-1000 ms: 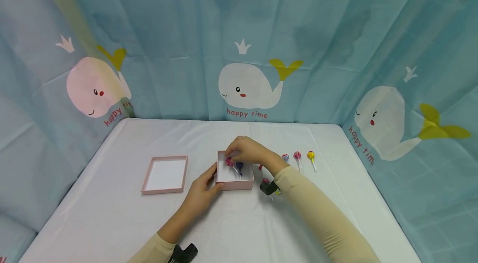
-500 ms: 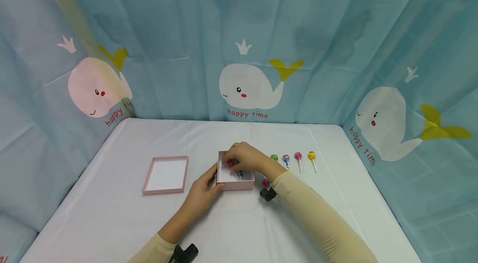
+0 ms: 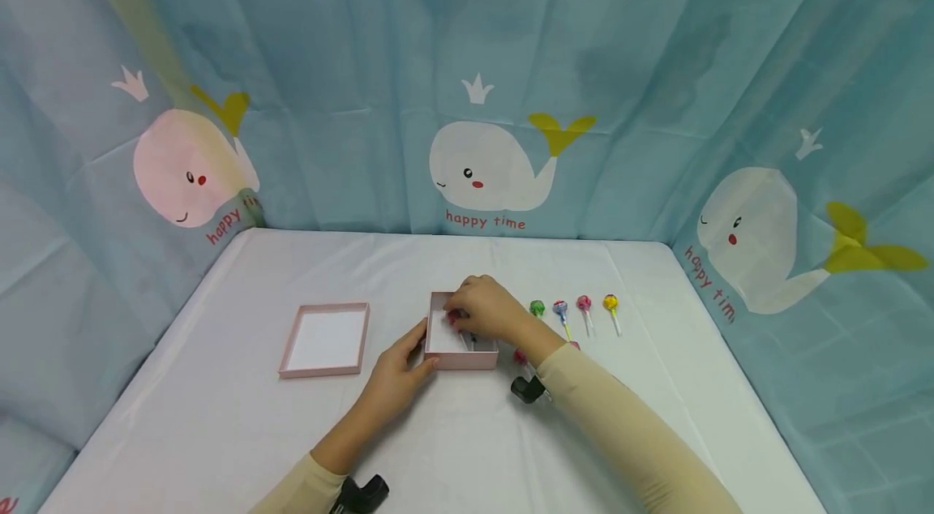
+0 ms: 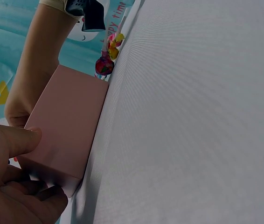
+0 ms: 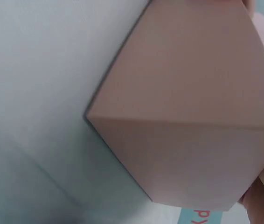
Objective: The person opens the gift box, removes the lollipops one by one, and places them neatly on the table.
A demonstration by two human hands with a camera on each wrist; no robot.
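A pink open-topped box with a white inside stands on the table. My left hand grips its near left corner; in the left wrist view the thumb lies on the front wall and the other fingers curl against the side wall. Reaching in over the right wall, my right hand pinches a red-pink lollipop, whose head is partly covered by the fingers. Lollipop sticks show on the box floor below. The right wrist view shows the box's outer walls, with the fingers mostly hidden.
Left of the box lies its shallow pink-rimmed lid, white inside up. To the right are several lollipops, among them green, blue, pink and yellow. A red one lies near the right forearm.
My right hand has moved lower and slightly right inside the box with the lollipop. The forearm has shifted, uncovering the green lollipop. My left hand keeps its grip on the box.
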